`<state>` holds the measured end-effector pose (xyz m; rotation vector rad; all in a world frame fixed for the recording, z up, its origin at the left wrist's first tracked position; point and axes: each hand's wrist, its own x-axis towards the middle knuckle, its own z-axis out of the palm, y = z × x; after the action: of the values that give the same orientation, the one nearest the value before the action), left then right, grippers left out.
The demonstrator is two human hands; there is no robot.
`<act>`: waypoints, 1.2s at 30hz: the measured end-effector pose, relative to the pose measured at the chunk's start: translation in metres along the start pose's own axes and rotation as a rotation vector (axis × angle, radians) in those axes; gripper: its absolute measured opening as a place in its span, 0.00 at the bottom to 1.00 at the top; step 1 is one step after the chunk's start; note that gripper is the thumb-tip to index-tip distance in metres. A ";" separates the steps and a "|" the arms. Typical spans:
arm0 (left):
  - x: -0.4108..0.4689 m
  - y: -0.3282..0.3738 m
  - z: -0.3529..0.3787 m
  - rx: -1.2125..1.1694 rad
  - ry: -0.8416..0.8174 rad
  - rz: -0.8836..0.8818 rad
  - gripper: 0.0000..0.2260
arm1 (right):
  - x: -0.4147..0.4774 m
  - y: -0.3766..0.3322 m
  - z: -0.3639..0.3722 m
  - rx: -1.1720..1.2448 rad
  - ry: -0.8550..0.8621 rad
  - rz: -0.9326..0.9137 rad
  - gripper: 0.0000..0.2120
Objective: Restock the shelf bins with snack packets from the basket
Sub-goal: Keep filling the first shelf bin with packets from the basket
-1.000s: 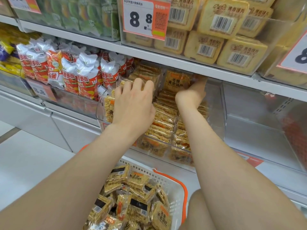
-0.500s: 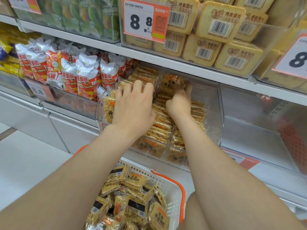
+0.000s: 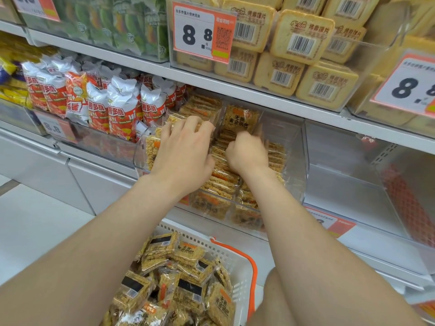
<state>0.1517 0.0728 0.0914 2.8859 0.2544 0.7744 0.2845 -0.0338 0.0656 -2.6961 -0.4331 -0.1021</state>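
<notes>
The left hand [image 3: 183,149] lay flat on rice cracker packets [image 3: 223,184] in the clear bin [image 3: 294,151]. The right hand [image 3: 247,154] curled down; its hold was hidden.

At 12 o'clock of the right hand [image 3: 247,154], its fingertips are buried among the shelved snack packets [image 3: 223,182]; a grip cannot be judged. The basket [image 3: 202,240] is cut off at 6 o'clock, and a price tag [image 3: 409,88], its small print blurred, at 3 o'clock.
</notes>
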 end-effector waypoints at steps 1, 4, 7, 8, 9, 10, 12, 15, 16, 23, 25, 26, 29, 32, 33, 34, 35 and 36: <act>-0.003 0.000 -0.003 -0.019 0.012 0.015 0.22 | -0.007 -0.003 -0.004 0.035 0.048 -0.044 0.17; -0.015 0.002 -0.013 -0.058 0.079 0.075 0.19 | -0.033 -0.013 -0.020 0.093 0.167 -0.204 0.16; -0.034 0.006 -0.025 -0.074 0.140 0.098 0.11 | -0.063 -0.018 -0.034 0.149 0.240 -0.370 0.13; -0.041 0.007 -0.029 -0.072 0.135 0.101 0.09 | -0.074 -0.019 -0.038 0.176 0.219 -0.424 0.12; -0.049 0.007 -0.033 -0.075 0.109 0.103 0.07 | -0.086 -0.018 -0.039 0.186 0.185 -0.478 0.11; -0.056 0.006 -0.036 -0.085 0.062 0.099 0.07 | -0.098 -0.018 -0.040 0.170 0.145 -0.525 0.10; -0.070 0.002 -0.039 -0.105 -0.072 0.066 0.06 | -0.120 -0.017 -0.040 0.086 0.069 -0.616 0.07; -0.090 -0.005 -0.042 -0.061 -0.328 0.008 0.05 | -0.143 -0.012 -0.038 -0.070 -0.064 -0.722 0.05; -0.098 -0.005 -0.043 -0.029 -0.417 0.007 0.04 | -0.151 -0.009 -0.035 -0.123 -0.120 -0.731 0.05; -0.155 0.009 -0.025 0.175 -0.898 0.193 0.11 | -0.217 0.028 0.025 -0.314 -0.625 -0.619 0.05; -0.168 0.012 -0.017 0.205 -1.034 0.226 0.14 | -0.238 0.039 0.047 -0.406 -0.879 -0.582 0.04; -0.173 0.014 -0.013 0.210 -1.099 0.236 0.15 | -0.247 0.044 0.056 -0.457 -0.984 -0.575 0.04; -0.181 0.015 -0.002 0.177 -1.230 0.267 0.16 | -0.264 0.054 0.076 -0.547 -1.168 -0.639 0.11; -0.180 0.016 0.006 0.164 -1.260 0.294 0.17 | -0.266 0.060 0.084 -0.504 -1.204 -0.623 0.20; -0.178 0.017 0.007 0.168 -1.260 0.308 0.17 | -0.268 0.062 0.087 -0.479 -1.193 -0.603 0.22; -0.176 0.018 0.008 0.170 -1.255 0.320 0.17 | -0.270 0.064 0.092 -0.458 -1.175 -0.590 0.22; -0.174 0.019 0.010 0.171 -1.247 0.327 0.16 | -0.273 0.066 0.096 -0.437 -1.154 -0.584 0.23; -0.172 0.019 0.011 0.173 -1.238 0.330 0.16 | -0.277 0.067 0.101 -0.418 -1.137 -0.575 0.23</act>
<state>0.0126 0.0190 0.0022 2.9539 -0.3171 -1.0884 0.0436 -0.1306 -0.0892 -2.6372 -1.6314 1.3487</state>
